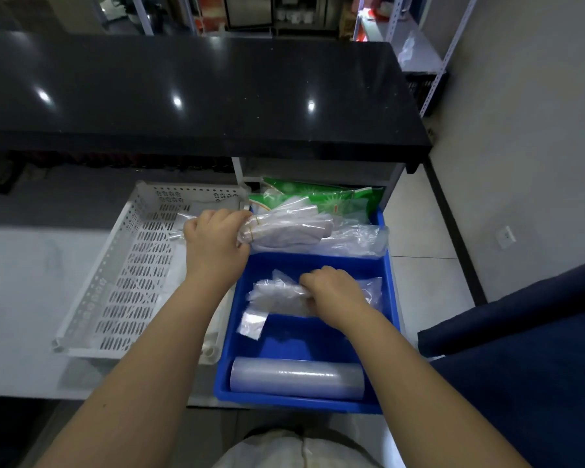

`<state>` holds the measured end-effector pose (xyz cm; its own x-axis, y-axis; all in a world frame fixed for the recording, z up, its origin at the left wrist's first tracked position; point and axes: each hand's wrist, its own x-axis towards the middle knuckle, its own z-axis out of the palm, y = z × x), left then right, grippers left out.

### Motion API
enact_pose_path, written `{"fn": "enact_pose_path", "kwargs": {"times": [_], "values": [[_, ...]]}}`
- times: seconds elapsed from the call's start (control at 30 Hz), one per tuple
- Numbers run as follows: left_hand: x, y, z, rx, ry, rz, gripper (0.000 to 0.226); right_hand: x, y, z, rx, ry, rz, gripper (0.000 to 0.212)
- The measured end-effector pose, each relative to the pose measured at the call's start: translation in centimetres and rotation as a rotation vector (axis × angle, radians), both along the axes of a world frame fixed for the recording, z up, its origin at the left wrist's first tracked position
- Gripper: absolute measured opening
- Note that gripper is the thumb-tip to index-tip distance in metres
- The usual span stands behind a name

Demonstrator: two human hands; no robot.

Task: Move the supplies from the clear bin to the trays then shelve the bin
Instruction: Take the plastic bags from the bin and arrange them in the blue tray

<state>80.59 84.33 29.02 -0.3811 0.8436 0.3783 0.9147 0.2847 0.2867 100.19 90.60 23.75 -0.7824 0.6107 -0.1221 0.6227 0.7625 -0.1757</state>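
My left hand (217, 238) grips a banded bundle of clear plastic bags (284, 228) over the blue plastic tray's (390, 292) far edge; my right hand (331, 292) clutches crumpled clear bags (277, 293) mid-tray

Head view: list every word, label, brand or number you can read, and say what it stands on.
No text can be read.
Green packets behind the blue tray: white print, too blurred to read.
Red boxes on the far shelving: markings too small to tell.
Roll of clear film, the bundle in the left hand and the bags under the right hand: no print seen.
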Motion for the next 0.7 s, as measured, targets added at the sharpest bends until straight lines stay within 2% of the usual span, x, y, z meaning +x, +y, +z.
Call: {"fn": "enact_pose_path", "kwargs": {"times": [0.13, 0.33, 0.7], "values": [[0.6, -0.1, 1.2, 0.005, 0.012, -0.073, 0.045, 0.9, -1.2, 2.6, 0.108, 0.1, -0.013, 0.006], [2.5, 0.5, 2.4, -0.001, 0.011, -0.172, 0.045, 3.7, -3.4, 6.8, 0.2, 0.158, -0.064, 0.009], [6.5, 0.1, -0.2, -0.142, -0.059, -0.364, 0.05, 8.7, -7.7, 11.0, 0.21, 0.239, -0.239, 0.014]]}}
